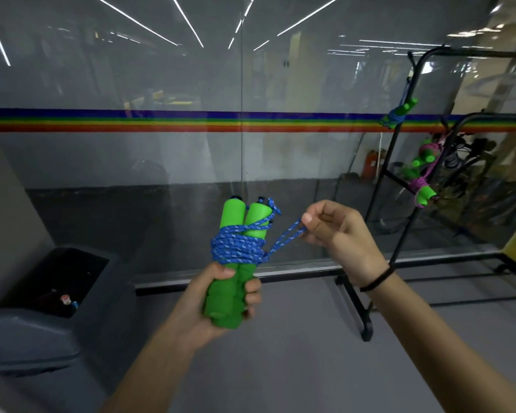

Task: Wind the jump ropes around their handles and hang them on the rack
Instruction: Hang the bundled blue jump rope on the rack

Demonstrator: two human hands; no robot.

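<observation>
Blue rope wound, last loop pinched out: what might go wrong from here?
The right hand alone pinches the blue rope loop; a slip may loosen the coils on the green handles. The left hand grips just the handles' lower ends, so the splayed tops could let coils slide off.
</observation>
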